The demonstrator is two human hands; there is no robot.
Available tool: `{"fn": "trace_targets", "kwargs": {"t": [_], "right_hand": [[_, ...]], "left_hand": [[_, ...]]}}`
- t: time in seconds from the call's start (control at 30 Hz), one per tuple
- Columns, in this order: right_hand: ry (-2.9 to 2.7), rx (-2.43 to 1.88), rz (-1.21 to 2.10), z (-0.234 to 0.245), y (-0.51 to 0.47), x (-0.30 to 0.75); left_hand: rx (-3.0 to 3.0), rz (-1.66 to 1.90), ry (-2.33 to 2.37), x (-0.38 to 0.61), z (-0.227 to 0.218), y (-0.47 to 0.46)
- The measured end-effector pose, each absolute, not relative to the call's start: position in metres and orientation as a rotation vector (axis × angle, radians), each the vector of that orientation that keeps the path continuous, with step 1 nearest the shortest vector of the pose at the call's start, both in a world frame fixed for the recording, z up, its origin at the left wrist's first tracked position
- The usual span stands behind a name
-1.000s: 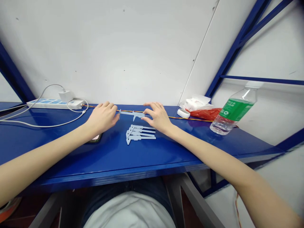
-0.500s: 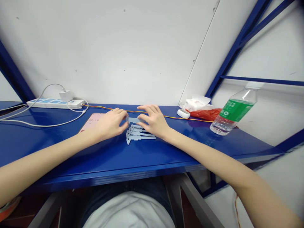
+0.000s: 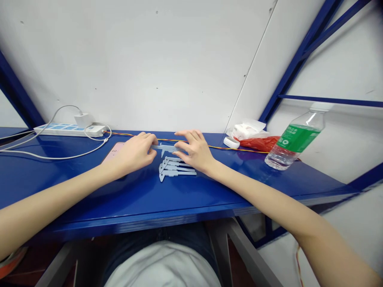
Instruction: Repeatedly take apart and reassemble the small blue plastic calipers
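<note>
A light grey-blue plastic vernier caliper [image 3: 166,148] is held level between both hands, just above the blue table [image 3: 179,199]. My left hand [image 3: 134,153] pinches its left end, and the fingertips there are partly hidden. At the other end, the thumb and index finger of my right hand [image 3: 197,153] close on it, with other fingers raised. The jaw part shows in the gap between the hands. Several similar calipers [image 3: 176,172] lie overlapped on the table just below, jaws to the left. Under my left wrist is a phone [image 3: 115,150] with a pink screen, partly covered.
At the back left lies a white power strip [image 3: 70,129] with a charger [image 3: 83,119] and looping white cable. Yellow-red wires [image 3: 217,148] run along the back. To the right are a white oval device [image 3: 231,142], a red bag [image 3: 259,142], a tissue pack [image 3: 247,129] and a water bottle [image 3: 295,139].
My left hand has shifted left, covering more of the phone screen. More of the caliper and its jaws now shows between the hands. My right hand has hardly moved.
</note>
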State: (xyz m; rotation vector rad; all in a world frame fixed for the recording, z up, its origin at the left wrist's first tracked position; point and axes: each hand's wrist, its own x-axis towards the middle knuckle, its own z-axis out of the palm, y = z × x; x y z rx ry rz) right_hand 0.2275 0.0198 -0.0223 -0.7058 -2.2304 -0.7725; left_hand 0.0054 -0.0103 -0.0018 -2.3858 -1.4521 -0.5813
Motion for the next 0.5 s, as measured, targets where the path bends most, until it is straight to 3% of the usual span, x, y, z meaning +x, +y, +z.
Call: {"fn": "trace_targets", "kwargs": {"t": [0.5], "right_hand": [[-2.338, -1.069, -0.264, -0.03, 0.034, 0.232]], "left_hand": [[-2.537, -0.213, -1.266, 0.004, -0.012, -0.007]]}}
